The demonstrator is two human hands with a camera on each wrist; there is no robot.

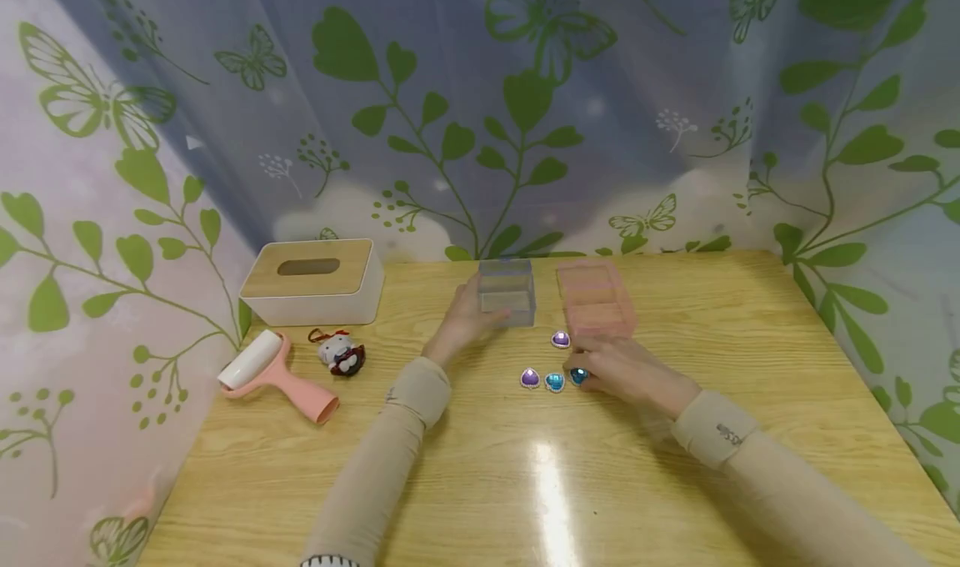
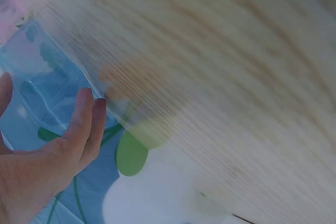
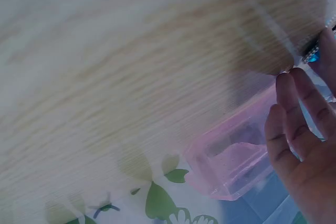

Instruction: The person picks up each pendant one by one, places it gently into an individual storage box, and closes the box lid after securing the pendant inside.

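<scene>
My left hand (image 1: pixel 459 325) holds the clear bluish plastic box (image 1: pixel 507 268) near the back of the table, fingers along its left side and thumb across its front. In the left wrist view its fingers lie against the box (image 2: pixel 52 85). My right hand (image 1: pixel 630 371) pinches a blue gem (image 1: pixel 578 376) with a beaded rim; the right wrist view shows this gem (image 3: pixel 313 55) between thumb and fingertips. Left of it on the table lie another blue gem (image 1: pixel 555 382) and a purple gem (image 1: pixel 529 378). A second purple gem (image 1: pixel 560 339) sits farther back.
A clear pink box (image 1: pixel 596 273) stands right of the bluish one, just beyond my right hand. At the left are a tissue box (image 1: pixel 315 308) with a wooden top, a small doll charm (image 1: pixel 341 353) and a pink lint roller (image 1: pixel 300 392). A patterned curtain (image 1: pixel 465 133) hangs behind the table.
</scene>
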